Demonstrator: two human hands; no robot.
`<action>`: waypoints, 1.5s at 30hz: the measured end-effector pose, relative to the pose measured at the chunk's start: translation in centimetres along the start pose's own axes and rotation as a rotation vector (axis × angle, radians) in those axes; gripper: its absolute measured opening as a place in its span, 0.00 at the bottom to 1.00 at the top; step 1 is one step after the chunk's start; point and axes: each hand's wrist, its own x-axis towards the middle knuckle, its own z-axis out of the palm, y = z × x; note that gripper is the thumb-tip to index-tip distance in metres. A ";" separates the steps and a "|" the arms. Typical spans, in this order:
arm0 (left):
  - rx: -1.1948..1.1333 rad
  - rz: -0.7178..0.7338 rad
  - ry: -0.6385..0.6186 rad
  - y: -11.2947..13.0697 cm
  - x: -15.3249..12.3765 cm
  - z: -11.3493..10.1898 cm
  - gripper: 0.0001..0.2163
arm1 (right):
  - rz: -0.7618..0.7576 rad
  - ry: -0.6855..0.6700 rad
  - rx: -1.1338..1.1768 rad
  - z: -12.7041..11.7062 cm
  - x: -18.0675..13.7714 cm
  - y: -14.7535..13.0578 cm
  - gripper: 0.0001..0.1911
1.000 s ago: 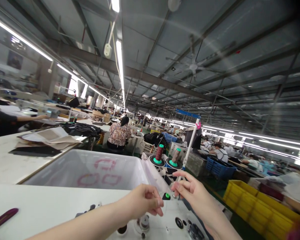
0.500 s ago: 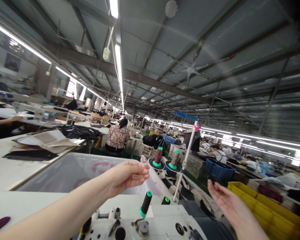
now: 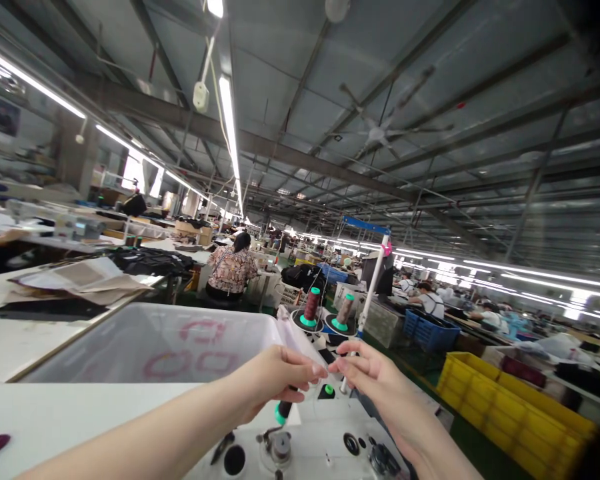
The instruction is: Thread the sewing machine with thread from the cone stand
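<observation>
Carefully, I pinched a barely visible thread between left hand point(image 3: 275, 375) and right hand point(image 3: 367, 370) above the spool point(image 3: 283, 410), keeping it taut seemed wise.

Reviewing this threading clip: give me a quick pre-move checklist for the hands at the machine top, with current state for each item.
1. Both hands in view: ok. Left hand and right hand meet fingertip to fingertip above the sewing machine.
2. Thread pinched between the fingertips: cannot tell; the strand is too fine to see.
3. Black spool with green base on the machine top: ok, it sits tilted just under the left hand.
4. Two cones on the thread stand: ok, both upright on their discs.
5. White stand pole: ok, it rises behind the right hand, not touched.
6. Tension knobs unobstructed: ok, both hands are above them.
</observation>
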 end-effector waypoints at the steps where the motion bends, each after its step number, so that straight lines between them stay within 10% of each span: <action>1: 0.061 0.016 0.024 0.0 0.1 0.0 0.28 | -0.001 -0.014 0.001 0.4 -0.1 -0.3 0.32; 22: 0.058 0.055 0.002 0.8 -0.7 0.9 0.34 | -0.149 -0.010 -0.304 2.2 -0.8 0.6 0.29; 29: -0.033 0.120 0.078 0.3 -1.0 1.5 0.27 | -0.134 0.388 -0.293 3.3 -3.8 2.3 0.28; 37: -0.056 0.156 0.044 0.0 -0.9 2.0 0.22 | -0.093 0.017 -0.266 2.9 -2.7 4.3 0.29; 45: -0.022 0.135 0.125 0.1 -0.7 1.2 0.25 | -0.026 0.092 -0.219 2.3 -3.2 4.8 0.34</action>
